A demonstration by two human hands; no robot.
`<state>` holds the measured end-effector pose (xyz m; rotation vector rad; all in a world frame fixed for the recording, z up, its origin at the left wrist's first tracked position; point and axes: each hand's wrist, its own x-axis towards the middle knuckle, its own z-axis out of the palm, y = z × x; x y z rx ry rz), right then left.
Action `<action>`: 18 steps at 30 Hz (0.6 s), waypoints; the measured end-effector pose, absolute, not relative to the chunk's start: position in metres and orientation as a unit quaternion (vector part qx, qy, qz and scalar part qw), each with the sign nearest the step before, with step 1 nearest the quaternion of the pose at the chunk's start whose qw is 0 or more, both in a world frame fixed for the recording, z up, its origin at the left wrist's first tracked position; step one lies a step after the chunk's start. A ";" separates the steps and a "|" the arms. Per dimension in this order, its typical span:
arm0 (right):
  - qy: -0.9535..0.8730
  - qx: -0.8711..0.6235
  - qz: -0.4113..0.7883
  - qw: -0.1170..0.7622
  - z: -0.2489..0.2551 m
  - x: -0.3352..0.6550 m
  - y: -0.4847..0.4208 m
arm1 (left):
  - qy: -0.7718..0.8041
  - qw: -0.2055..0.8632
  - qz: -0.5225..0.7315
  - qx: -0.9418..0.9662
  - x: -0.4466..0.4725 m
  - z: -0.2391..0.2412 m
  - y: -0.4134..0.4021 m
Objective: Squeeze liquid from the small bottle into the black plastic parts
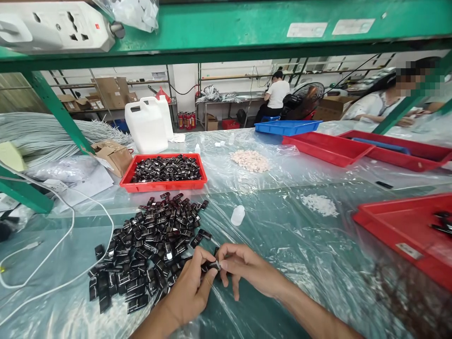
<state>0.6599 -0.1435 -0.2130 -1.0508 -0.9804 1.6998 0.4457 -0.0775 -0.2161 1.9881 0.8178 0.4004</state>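
I hold one small black piece [211, 266] between my two hands, low over the plastic-covered table [282, 235]. My left hand [192, 287] pinches it from the left, thumb and forefinger pressed onto its end; my right hand [243, 268] pinches the other end, fingertips closed on it, the other fingers curled loosely below. The piece is short, flat and oblong, glossy black with a pale glint where my fingers meet; most of it is hidden by my fingertips, so I cannot tell its finer shape.

Just to the left of my hands lies a loose heap of black pieces [148, 249] of the same kind, shiny and dark, some with a reddish sheen, spread on the clear sheet. Beyond the heap stands a red tray [160, 186] filled with more of them. A small white bottle [238, 215] lies near the heap's right edge, apart from it. A white cable [67, 235] curves along the left side. Farther back stand a white jug [146, 125], a pile of pale small parts [250, 161], and a blue tray [287, 127]. Another red tray [406, 230] sits at the right. A person in white [277, 94] sits far off, back turned.
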 end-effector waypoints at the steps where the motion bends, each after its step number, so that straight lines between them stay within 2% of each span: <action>1: -0.387 -0.421 0.689 0.445 -0.214 0.659 -0.144 | 0.324 0.458 0.169 0.810 0.445 -0.217 -0.077; 8: -0.346 -0.404 0.710 0.462 -0.219 0.652 -0.147 | 0.294 0.449 0.186 0.823 0.443 -0.222 -0.077; 18: -0.348 -0.394 0.732 0.434 -0.220 0.655 -0.145 | 0.283 0.459 0.176 0.824 0.443 -0.212 -0.087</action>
